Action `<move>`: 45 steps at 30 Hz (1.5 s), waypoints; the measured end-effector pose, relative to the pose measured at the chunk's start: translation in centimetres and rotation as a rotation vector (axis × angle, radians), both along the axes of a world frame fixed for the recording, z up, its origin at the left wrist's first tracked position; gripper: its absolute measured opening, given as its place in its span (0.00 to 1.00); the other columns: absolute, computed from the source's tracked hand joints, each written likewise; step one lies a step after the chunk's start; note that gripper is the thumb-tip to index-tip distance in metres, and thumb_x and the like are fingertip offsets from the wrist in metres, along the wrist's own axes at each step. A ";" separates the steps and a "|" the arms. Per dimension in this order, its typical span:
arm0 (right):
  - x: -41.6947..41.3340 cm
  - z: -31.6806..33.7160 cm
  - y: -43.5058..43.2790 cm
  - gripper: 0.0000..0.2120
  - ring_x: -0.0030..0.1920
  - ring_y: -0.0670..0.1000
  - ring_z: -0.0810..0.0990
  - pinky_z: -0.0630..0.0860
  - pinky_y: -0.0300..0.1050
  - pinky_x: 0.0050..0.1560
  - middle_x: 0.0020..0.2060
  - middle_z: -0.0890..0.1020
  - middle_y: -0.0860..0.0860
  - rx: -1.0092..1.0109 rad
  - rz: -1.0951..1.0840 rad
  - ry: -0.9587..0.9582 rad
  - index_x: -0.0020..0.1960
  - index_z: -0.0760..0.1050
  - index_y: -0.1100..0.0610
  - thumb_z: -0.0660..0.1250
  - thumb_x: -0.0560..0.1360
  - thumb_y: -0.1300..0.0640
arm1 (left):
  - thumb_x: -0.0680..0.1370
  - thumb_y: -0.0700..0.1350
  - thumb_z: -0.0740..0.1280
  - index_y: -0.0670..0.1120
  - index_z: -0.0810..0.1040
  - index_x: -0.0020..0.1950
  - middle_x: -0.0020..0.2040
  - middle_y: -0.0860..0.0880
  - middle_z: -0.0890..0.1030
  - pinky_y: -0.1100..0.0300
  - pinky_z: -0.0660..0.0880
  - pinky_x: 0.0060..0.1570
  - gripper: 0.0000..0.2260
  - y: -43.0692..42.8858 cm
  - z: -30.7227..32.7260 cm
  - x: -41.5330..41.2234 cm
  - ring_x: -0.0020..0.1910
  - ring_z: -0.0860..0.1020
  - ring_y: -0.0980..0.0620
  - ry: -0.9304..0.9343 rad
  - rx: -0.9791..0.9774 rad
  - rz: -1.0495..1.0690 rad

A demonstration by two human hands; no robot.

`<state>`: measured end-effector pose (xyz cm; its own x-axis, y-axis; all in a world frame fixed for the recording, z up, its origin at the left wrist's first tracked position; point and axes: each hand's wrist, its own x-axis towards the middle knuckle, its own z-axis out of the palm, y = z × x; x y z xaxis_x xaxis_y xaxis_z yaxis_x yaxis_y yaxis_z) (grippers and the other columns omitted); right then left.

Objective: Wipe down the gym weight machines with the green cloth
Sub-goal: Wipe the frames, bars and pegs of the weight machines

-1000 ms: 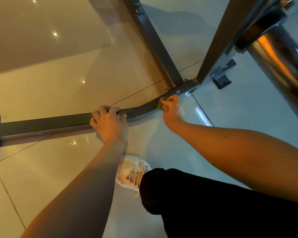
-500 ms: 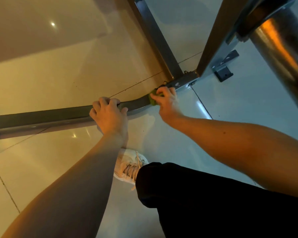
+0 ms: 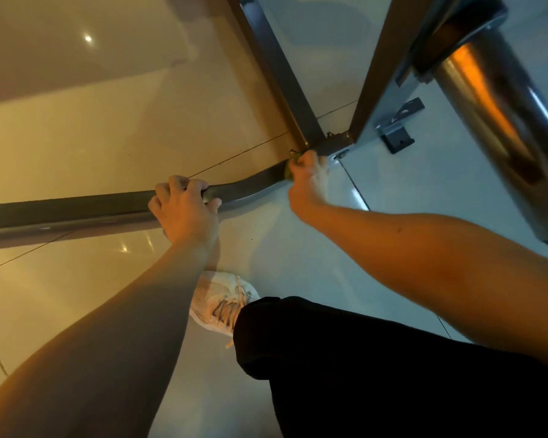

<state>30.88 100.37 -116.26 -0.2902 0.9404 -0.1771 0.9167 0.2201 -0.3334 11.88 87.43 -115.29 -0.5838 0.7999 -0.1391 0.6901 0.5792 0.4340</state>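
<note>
The weight machine's grey base bar (image 3: 76,210) lies low on the tiled floor, bending up toward a bolted joint (image 3: 332,147). My left hand (image 3: 184,210) grips this bar near its bend, fingers curled over the top. My right hand (image 3: 307,181) holds the green cloth (image 3: 290,172) bunched against the bar just left of the joint. Only a small green edge of the cloth shows past my fingers.
Two grey frame beams (image 3: 279,71) rise from the joint toward the top. A thick chrome tube (image 3: 500,131) runs down the right side, close to my right arm. A small grey bracket (image 3: 396,137) sits on the floor. My white shoe (image 3: 222,305) and black trouser leg are below.
My right hand slid the cloth left along the bar, then back right toward the joint. My left hand kept its grip on the bar.
</note>
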 end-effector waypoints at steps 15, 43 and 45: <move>2.9 2.1 4.7 0.19 0.64 0.54 0.72 0.73 0.51 0.69 0.67 0.71 0.56 0.141 -0.279 -0.077 0.69 0.72 0.60 0.67 0.78 0.64 | 0.77 0.55 0.72 0.52 0.80 0.62 0.65 0.45 0.73 0.44 0.61 0.66 0.15 0.4 0.5 -0.1 0.68 0.66 0.40 0.034 -0.075 -0.029; 1.7 7.9 -7.0 0.14 0.54 0.48 0.76 0.80 0.41 0.51 0.56 0.77 0.50 -0.476 -0.307 0.685 0.65 0.74 0.57 0.68 0.81 0.58 | 0.71 0.54 0.72 0.53 0.84 0.51 0.50 0.50 0.83 0.48 0.80 0.54 0.10 -0.4 6.3 3.9 0.55 0.81 0.48 -0.563 -0.046 -0.180; 1.8 7.8 -7.1 0.17 0.54 0.48 0.74 0.75 0.37 0.42 0.60 0.73 0.49 -0.461 -0.401 0.578 0.67 0.70 0.53 0.68 0.81 0.52 | 0.74 0.55 0.71 0.56 0.83 0.50 0.55 0.53 0.80 0.50 0.73 0.59 0.07 0.1 6.1 4.5 0.61 0.74 0.49 -0.482 -0.026 -0.213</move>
